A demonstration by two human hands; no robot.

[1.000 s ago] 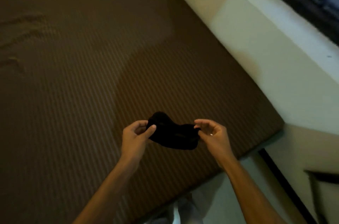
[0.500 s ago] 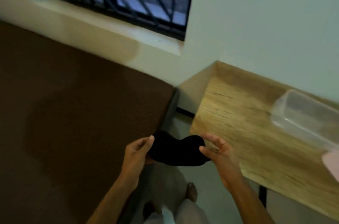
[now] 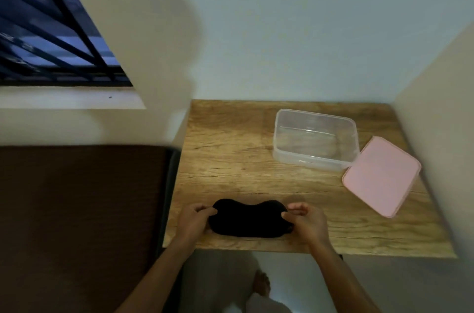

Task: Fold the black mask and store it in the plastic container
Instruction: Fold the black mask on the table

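Note:
The black mask (image 3: 250, 219) lies flat and spread out on the wooden table (image 3: 225, 159), close to its front edge. My left hand (image 3: 193, 221) pinches the mask's left end and my right hand (image 3: 306, 221) pinches its right end. A clear plastic container (image 3: 316, 139) stands open and empty at the back right of the table, well beyond the mask. Its pink lid (image 3: 382, 175) lies flat on the table to the container's right.
A brown mattress (image 3: 77, 210) lies to the left of the table, with a narrow dark gap between them. Walls close in the table at the back and right. A barred window (image 3: 51, 38) is at upper left. My foot (image 3: 261, 284) shows on the floor below.
I turned from the mattress to the wooden table, carrying the mask with both hands. The mask now rests flat on the table, with both hands on its ends.

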